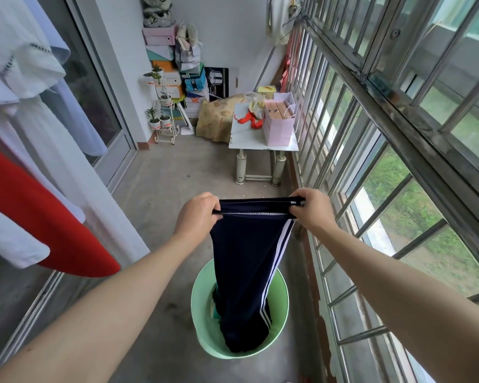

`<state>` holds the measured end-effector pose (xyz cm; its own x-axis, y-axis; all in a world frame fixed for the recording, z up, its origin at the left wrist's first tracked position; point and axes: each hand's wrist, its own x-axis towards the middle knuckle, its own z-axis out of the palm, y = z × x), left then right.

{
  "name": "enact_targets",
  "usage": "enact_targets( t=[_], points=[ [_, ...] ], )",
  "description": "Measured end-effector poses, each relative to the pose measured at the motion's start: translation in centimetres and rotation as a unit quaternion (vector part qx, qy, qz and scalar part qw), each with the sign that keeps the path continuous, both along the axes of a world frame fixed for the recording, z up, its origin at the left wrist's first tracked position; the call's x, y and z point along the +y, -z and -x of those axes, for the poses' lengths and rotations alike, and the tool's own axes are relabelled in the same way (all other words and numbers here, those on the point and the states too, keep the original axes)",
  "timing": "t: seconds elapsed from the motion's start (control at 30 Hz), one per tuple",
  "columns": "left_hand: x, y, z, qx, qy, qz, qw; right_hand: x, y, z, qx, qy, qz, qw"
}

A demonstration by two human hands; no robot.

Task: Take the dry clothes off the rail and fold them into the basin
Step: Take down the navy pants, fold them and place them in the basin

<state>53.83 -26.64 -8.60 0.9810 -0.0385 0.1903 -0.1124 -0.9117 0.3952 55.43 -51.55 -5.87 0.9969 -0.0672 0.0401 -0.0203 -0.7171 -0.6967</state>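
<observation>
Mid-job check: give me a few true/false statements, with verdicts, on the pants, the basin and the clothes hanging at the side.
1. The left hand and the right hand both grip the waistband of the navy track pants. True.
2. The pants lie fully folded inside the green basin. False: they hang stretched from the hands, and only their lower end is in the basin.
3. The pants have white stripes down the side. True.
4. The red garment is in the basin. False: it hangs at the left among white clothes.
5. The pink paper bag stands on the floor. False: it stands on the small table.
</observation>
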Motion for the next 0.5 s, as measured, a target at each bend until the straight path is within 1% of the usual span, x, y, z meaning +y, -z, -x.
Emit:
enact_targets(
  t=[0.03,0.1,0.17,0.27,0.3,0.37,0.43,0.5],
  points=[
    [0.2,-0.5,-0.1,-0.007,-0.007,0.001,1.000,0.1,-0.1,-0.1,0.014,0.023,-0.067,0.997],
    [0.6,-1.5,-0.3,-0.029,-0.012,0.016,0.999,0.3,-0.3,-0.1,0.040,0.063,-0.196,0.978],
    [1.0,-2.6,-0.6,-0.037,-0.016,0.070,0.997,0.4,-0.6,-0.2,0.045,0.071,-0.252,0.964],
    [1.6,-4.1,-1.2,-0.012,-0.030,0.151,0.988,0.4,-1.8,-0.3,0.048,0.035,-0.296,0.953],
    [1.9,-4.5,-1.4,0.002,-0.029,0.184,0.982,0.3,-2.1,-0.4,0.050,0.014,-0.301,0.952],
    [2.4,-5.7,-1.7,0.014,-0.019,0.227,0.974,0.2,-3.0,-0.5,0.039,-0.042,-0.277,0.959],
    [2.4,-6.9,-1.7,0.000,-0.003,0.221,0.975,0.4,-3.6,-0.6,0.022,-0.088,-0.199,0.976],
    [2.3,-8.1,-1.9,-0.010,0.005,0.219,0.976,1.0,-3.9,-0.6,-0.009,-0.093,-0.101,0.990]
  ],
)
